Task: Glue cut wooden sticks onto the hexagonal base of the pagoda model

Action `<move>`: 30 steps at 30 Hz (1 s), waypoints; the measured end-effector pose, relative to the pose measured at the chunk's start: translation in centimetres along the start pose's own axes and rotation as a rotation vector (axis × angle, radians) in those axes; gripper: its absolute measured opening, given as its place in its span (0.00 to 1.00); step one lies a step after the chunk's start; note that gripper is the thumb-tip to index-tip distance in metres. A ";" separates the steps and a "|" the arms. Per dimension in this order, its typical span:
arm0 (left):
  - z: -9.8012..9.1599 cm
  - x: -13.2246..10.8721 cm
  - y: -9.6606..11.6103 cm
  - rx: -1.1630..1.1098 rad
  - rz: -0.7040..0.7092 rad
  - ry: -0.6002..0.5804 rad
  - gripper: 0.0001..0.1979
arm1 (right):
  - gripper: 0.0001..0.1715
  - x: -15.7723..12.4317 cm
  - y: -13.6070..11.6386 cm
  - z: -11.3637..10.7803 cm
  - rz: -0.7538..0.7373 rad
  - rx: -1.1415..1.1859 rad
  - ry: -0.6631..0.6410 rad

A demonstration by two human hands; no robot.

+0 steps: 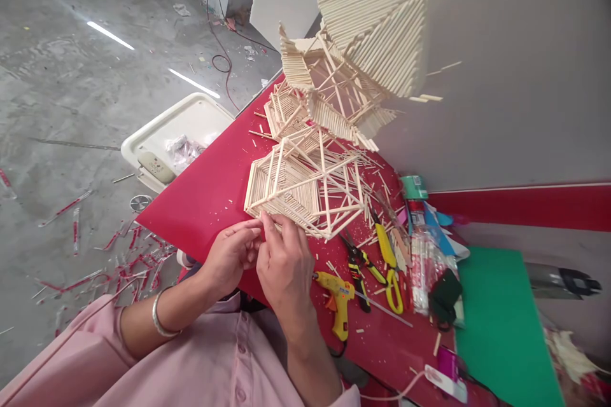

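Observation:
A tall model built of thin wooden sticks (329,108) stands on a red table (210,191), its lowest section a hexagonal frame (296,187) close to me. My left hand (231,254) and my right hand (286,264) meet at the frame's near edge. Both have fingers pinched together around something small, likely a stick, which I cannot make out clearly. A silver bangle sits on my left wrist.
A yellow glue gun (338,299) lies just right of my right hand. Pliers (356,264), yellow-handled cutters (389,261), stick packets (422,261) and loose sticks lie beyond. A green mat (501,324) is at right, a white plastic chair (176,133) at left, litter on the floor.

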State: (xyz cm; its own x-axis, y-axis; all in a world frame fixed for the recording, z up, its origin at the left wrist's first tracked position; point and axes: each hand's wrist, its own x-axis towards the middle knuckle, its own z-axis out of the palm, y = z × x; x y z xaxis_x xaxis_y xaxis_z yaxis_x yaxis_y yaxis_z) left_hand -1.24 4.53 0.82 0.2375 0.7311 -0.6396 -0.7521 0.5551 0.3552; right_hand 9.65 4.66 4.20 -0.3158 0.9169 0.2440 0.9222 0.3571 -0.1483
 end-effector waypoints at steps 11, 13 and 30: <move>-0.2 0.2 -0.1 0.006 0.012 -0.035 0.18 | 0.26 -0.1 -0.1 0.1 0.010 -0.008 0.021; -0.2 0.2 -0.1 0.012 0.011 -0.037 0.18 | 0.27 -0.1 -0.1 0.2 0.013 -0.007 0.021; -0.2 -3.1 -1.4 0.379 0.359 -0.102 0.15 | 0.30 -5.2 -0.1 -2.8 0.077 0.374 0.128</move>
State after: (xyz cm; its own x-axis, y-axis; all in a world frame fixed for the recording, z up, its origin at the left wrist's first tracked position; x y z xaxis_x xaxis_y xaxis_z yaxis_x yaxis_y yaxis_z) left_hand -1.08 1.39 2.20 0.0782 0.9259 -0.3695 -0.5266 0.3531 0.7734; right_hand 11.79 -0.64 5.68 -0.1968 0.9224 0.3324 0.7895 0.3501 -0.5040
